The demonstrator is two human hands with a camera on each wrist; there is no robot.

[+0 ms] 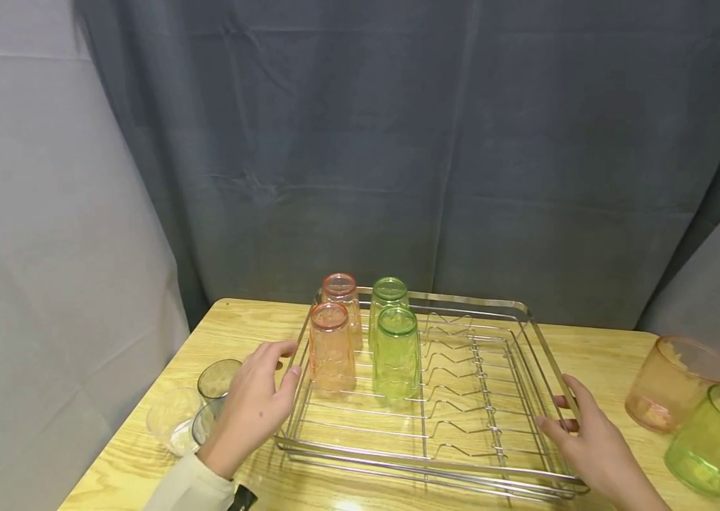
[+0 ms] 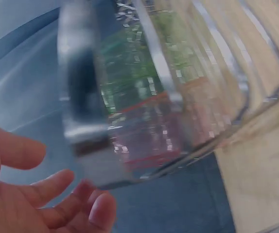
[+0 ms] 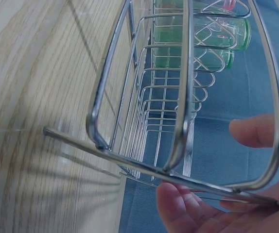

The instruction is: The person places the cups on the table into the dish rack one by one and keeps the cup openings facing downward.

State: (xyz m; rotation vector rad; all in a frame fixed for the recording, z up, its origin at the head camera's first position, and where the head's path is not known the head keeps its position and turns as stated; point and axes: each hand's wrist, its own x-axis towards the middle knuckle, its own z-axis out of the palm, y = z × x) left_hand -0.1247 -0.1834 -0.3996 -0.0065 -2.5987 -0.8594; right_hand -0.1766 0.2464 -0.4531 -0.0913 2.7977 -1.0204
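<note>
A wire dish rack point(image 1: 462, 465) sits on the table, with two orange glasses point(image 1: 332, 355) and two green glasses point(image 1: 396, 358) upside down in its left half. At its left side is my left hand point(image 1: 257, 397), thumb apart from the loosely bent fingers. In the blurred left wrist view, those fingers point(image 2: 57, 199) are close to the rack's metal rim point(image 2: 81, 87); contact is unclear. My right hand point(image 1: 592, 443) holds the rack's right side, fingers reaching through under the rim. The right wrist view shows its fingertips point(image 3: 171, 199) curled below a wire and the thumb opposite.
Several clear and grey glasses point(image 1: 174, 419) stand left of the rack, partly behind my left forearm. At the right are an orange glass point(image 1: 653, 397) and a green glass point(image 1: 698, 454), upright. A dark curtain point(image 1: 347, 156) hangs behind the wooden table point(image 1: 238, 319).
</note>
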